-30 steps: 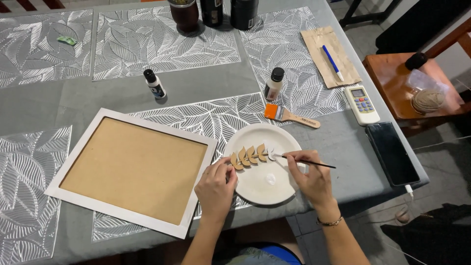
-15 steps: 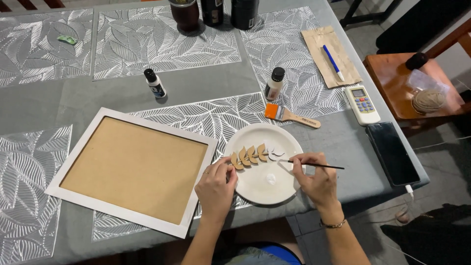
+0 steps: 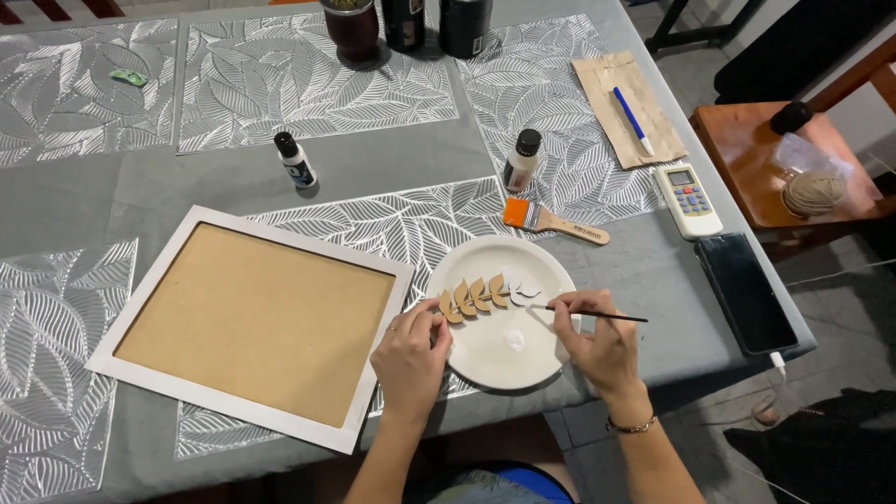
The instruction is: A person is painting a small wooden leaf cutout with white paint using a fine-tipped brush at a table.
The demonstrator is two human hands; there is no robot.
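A white plate (image 3: 551, 266) lies near the table's front edge. On it rests a flat wooden leaf sprig (image 3: 476, 297), brown on the left with its right end painted white, beside a small dab of white paint (image 3: 514, 342). My left hand (image 3: 411, 359) pinches the sprig's left end at the plate's rim. My right hand (image 3: 597, 345) holds a thin paintbrush (image 3: 597, 315) whose tip touches the sprig's white end.
A white frame with a brown board (image 3: 252, 322) lies left of the plate. Two small paint bottles (image 3: 295, 161) (image 3: 522, 161), a flat orange-ferruled brush (image 3: 553, 221), a remote (image 3: 687, 199), a phone (image 3: 745, 291) and dark containers (image 3: 407, 23) stand around. A wooden stool (image 3: 747, 168) is at right.
My right hand has shifted slightly with the paintbrush along the sprig's right end, where more white shows. My left hand has stayed on the sprig's left end.
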